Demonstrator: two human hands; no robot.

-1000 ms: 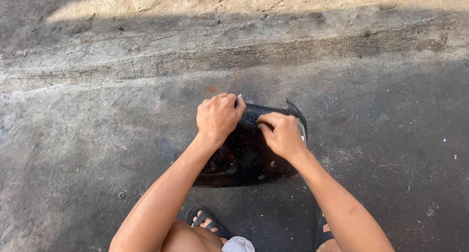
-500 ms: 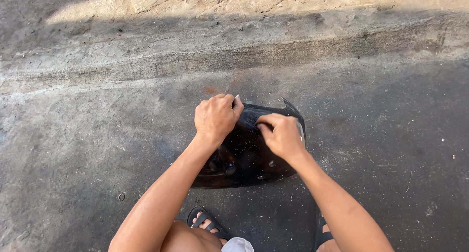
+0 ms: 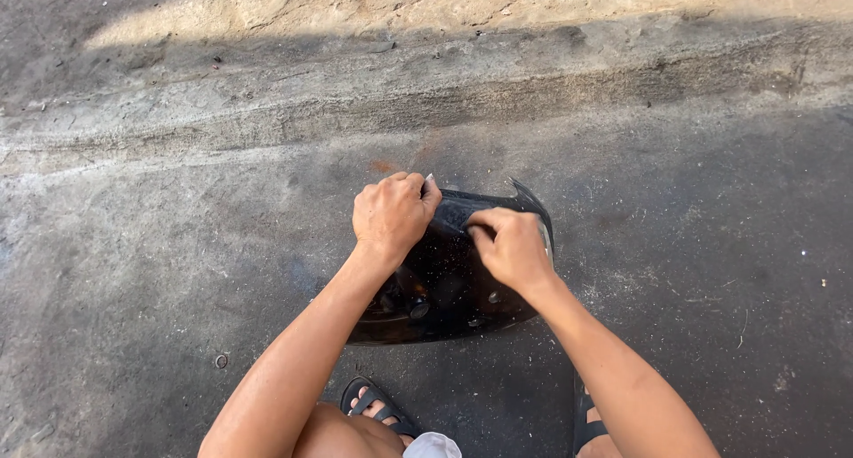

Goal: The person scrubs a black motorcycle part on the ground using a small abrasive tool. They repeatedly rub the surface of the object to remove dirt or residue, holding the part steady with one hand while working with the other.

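Centrally, on the ground [image 3: 178, 245] at frame middle, the black panel [image 3: 444, 289] lies under both hands: left hand [image 3: 391, 214] fisted, pinching a small pale piece against its top edge, right hand [image 3: 511, 245] curled, pressing the panel steady.

You are crouched on a rough grey concrete floor [image 3: 160, 245], shaded except for a sunlit sandy strip along its far edge. A black curved plastic panel [image 3: 444, 289] lies on it near the middle, speckled with dust. A small metal ring [image 3: 220, 361] rests to the panel's left, and your black sandals [image 3: 378, 405] stand at the near edge.
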